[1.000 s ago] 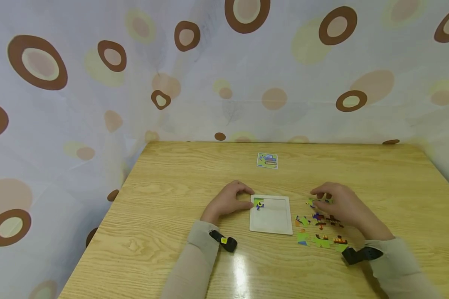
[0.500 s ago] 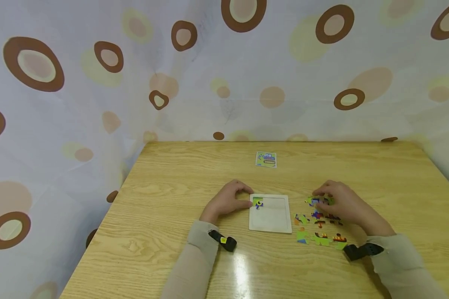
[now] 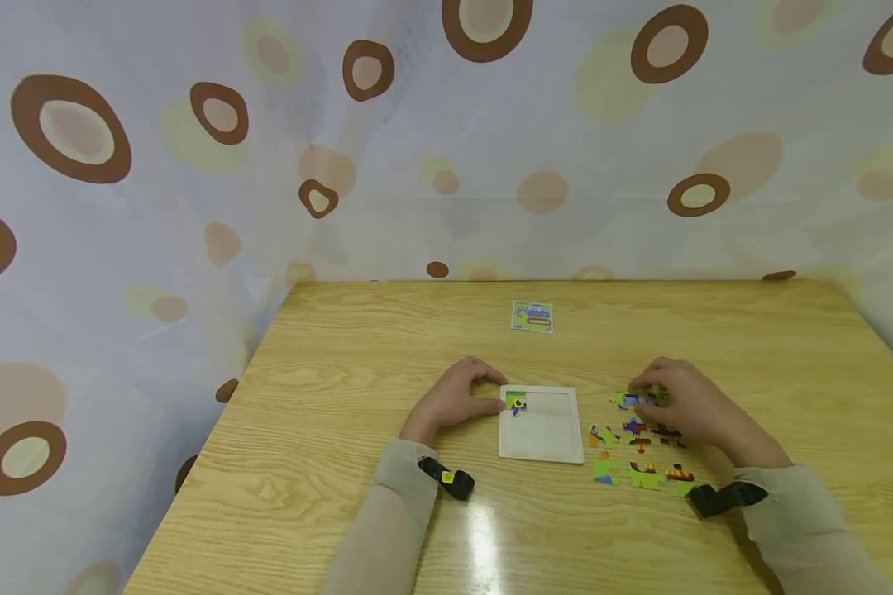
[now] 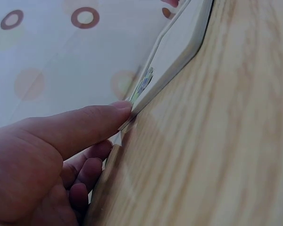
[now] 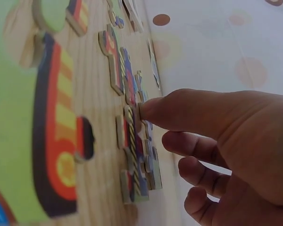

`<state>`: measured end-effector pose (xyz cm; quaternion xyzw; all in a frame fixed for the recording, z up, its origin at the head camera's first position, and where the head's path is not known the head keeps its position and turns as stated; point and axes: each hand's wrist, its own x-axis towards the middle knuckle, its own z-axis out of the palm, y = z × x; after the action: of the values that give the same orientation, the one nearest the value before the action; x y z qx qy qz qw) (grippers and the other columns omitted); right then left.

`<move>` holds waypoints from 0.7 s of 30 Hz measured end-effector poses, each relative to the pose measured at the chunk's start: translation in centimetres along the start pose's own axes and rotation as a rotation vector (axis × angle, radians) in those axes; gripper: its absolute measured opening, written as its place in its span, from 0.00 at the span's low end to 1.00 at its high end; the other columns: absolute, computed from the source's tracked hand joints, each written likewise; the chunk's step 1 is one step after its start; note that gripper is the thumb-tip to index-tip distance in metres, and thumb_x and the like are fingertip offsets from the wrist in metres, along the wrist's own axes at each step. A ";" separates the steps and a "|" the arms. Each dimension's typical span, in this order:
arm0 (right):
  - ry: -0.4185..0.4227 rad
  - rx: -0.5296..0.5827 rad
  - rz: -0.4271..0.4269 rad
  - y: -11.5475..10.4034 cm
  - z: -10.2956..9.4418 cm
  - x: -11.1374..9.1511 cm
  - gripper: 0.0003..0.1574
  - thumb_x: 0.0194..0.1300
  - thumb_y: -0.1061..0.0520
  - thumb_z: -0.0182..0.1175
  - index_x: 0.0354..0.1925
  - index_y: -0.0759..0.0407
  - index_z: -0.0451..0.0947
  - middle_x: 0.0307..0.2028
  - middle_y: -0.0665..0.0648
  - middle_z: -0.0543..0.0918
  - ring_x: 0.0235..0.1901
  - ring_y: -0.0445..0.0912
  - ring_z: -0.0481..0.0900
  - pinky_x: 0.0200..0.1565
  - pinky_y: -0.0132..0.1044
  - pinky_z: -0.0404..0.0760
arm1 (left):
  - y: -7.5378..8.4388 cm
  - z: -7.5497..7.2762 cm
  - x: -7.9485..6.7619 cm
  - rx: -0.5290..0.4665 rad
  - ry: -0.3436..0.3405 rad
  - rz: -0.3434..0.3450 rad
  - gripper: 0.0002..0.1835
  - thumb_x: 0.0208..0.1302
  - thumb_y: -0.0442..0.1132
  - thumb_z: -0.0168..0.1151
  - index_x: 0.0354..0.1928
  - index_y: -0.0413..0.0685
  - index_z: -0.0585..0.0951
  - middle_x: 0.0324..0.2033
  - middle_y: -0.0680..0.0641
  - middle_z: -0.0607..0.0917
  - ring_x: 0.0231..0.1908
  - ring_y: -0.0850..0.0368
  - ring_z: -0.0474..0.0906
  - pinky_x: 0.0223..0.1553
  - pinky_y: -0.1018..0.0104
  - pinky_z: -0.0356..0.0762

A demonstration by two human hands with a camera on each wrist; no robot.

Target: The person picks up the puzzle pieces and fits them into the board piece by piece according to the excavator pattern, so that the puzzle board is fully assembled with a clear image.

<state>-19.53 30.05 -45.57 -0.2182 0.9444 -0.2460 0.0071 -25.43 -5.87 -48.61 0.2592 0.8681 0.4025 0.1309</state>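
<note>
A white square puzzle tray [image 3: 542, 438] lies on the table, with one green puzzle piece [image 3: 516, 402] in its far left corner. My left hand [image 3: 454, 401] holds that corner, thumb at the left edge and index finger at the far edge. In the left wrist view the thumb [image 4: 104, 115] touches the tray's corner. My right hand [image 3: 688, 409] is over the loose pieces, thumb and index finger about a piece in the back row, partly hidden by the hand. In the right wrist view the thumb [image 5: 160, 110] presses on that piece's edge; its other fingers are curled.
Several loose pieces lie right of the tray, among them a green and blue corner piece [image 3: 605, 471] and a red and blue piece [image 3: 635, 428]. A small picture card [image 3: 532, 316] lies behind the tray. A patterned curtain [image 3: 417, 223] stands along the table's back edge.
My right hand has shifted slightly right, its thumb and index finger coming closer together at the back-row pieces. My left hand stays at the tray's corner.
</note>
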 end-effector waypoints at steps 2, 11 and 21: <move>-0.010 0.000 0.013 0.1 0.0 0.0 0.16 0.59 0.61 0.71 0.46 0.64 0.85 0.40 0.55 0.79 0.35 0.46 0.75 0.36 0.44 0.76 | 0.2 0.1 0.0 0.001 -0.001 -0.002 0.16 0.60 0.42 0.73 0.51 0.54 0.84 0.52 0.54 0.77 0.55 0.58 0.71 0.61 0.63 0.66; -0.009 0.026 0.036 0.2 0.2 -0.2 0.13 0.58 0.60 0.71 0.43 0.63 0.85 0.39 0.54 0.79 0.35 0.45 0.74 0.37 0.43 0.76 | 0.0 0.2 0.0 0.001 -0.003 -0.010 0.16 0.60 0.44 0.72 0.51 0.55 0.84 0.52 0.54 0.77 0.54 0.58 0.71 0.61 0.62 0.66; 0.014 0.071 0.084 -0.8 -0.3 -0.3 0.15 0.60 0.56 0.71 0.45 0.61 0.84 0.41 0.54 0.80 0.40 0.51 0.76 0.40 0.47 0.77 | -0.1 0.1 0.1 0.003 0.005 -0.011 0.16 0.60 0.43 0.72 0.50 0.56 0.84 0.52 0.54 0.77 0.55 0.58 0.71 0.61 0.62 0.66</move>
<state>-18.94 29.74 -44.96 -0.1762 0.9435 -0.2802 0.0185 -25.55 -5.79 -48.78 0.2535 0.8704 0.4013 0.1308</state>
